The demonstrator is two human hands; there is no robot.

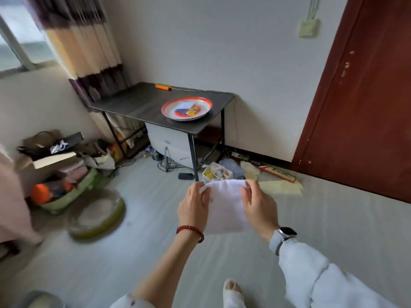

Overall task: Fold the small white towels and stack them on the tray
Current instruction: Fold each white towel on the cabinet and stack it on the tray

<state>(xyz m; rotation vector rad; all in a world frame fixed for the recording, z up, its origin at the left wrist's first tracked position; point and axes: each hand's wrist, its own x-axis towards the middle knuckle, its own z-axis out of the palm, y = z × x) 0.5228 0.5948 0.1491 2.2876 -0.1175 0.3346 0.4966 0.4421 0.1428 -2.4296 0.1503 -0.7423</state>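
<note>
Head view: both hands hold a small white folded cloth towel [225,207] in mid-air, left grip [193,206] and right grip [259,205] pinching its top corners; round red-rimmed painted metal tray [169,106] sits at twelve o'clock on the dark worktop [133,103].

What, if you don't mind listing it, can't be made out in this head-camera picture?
- How many layers the white towel has: the left hand and right hand cover its sides.
- The small print on the towel: too small.
- The motif on the tray: blurred, partly glare.
- Other towels: none visible.
</note>
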